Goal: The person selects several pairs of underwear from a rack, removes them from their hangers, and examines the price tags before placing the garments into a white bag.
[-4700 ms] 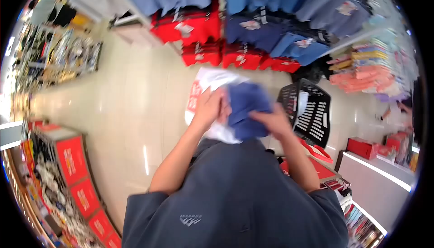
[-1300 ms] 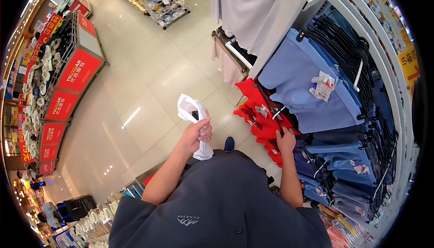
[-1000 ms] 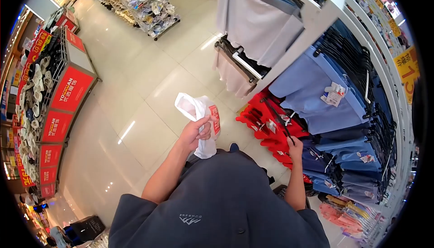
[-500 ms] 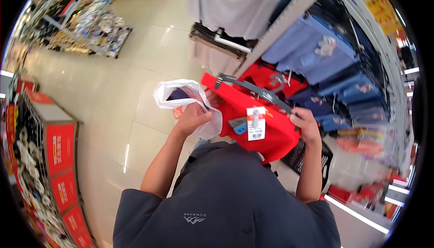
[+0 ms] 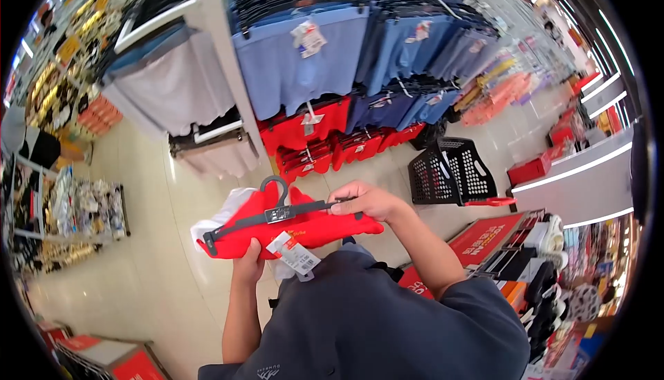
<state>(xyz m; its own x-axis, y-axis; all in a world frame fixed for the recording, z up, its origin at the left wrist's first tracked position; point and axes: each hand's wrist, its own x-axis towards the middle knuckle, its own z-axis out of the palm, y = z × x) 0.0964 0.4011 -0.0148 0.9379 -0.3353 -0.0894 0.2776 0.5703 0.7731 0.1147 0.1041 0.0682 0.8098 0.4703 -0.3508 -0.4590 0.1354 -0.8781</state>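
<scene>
A pair of red shorts (image 5: 235, 247) hangs from a black clip hanger (image 5: 279, 214) held level in front of my chest, its hook pointing away from me. My right hand (image 5: 370, 201) is closed on the hanger's right end, near the clip. From below, my left hand (image 5: 249, 264) pinches the shorts left of the tag, thumb in front and the other fingers hidden behind the cloth. A white price tag (image 5: 296, 255) dangles from the shorts. Part of a white bag (image 5: 207, 226) shows behind them on the left; what holds it is hidden.
Ahead stands a rack with blue shorts (image 5: 297, 65) above and red shorts (image 5: 304, 131) below. A black shopping basket (image 5: 449, 176) is on the floor to the right. Light grey garments (image 5: 173, 86) hang at left. A red-signed display (image 5: 477, 241) stands close on my right.
My view has turned right, bringing the rack in front and the basket fully into sight. The hanger is now level and the shorts cover most of the white bag. My left hand is on the shorts.
</scene>
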